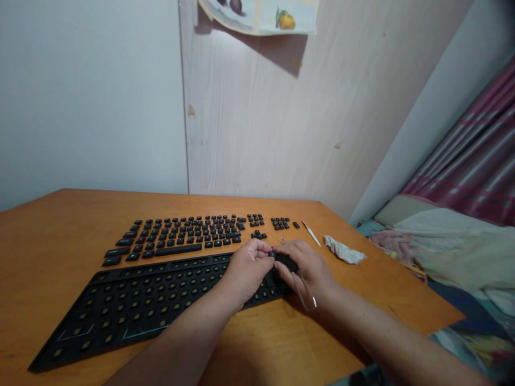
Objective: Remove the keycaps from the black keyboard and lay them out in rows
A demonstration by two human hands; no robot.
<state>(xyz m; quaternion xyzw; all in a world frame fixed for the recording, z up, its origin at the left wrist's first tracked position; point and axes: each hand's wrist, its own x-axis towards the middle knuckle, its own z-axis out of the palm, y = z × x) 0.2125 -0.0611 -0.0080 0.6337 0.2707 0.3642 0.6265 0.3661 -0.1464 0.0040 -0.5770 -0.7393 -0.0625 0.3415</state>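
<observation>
My left hand [247, 271] is closed, thumb and index finger pinching a small black keycap [272, 254]. Facing it, my right hand [308, 265] is closed too, its fingertips at the same keycap. Out of the right palm hangs the thin wire loop of what looks like a wire keycap puller [308, 300]; its handle is mostly hidden by the fingers. Both hands are over the right end of a black keyboard base [156, 300], stripped of its keycaps, with pale switch spots showing. Rows of loose black keycaps [189, 231] lie behind the base in keyboard layout.
On the orange-brown wooden table [100, 214], a slim white brush-like stick [311, 234] and a crumpled white tissue [344, 250] lie right of the keycaps. A pale wall panel [261, 123] stands behind. Bedding [438, 230] is beyond the right table edge.
</observation>
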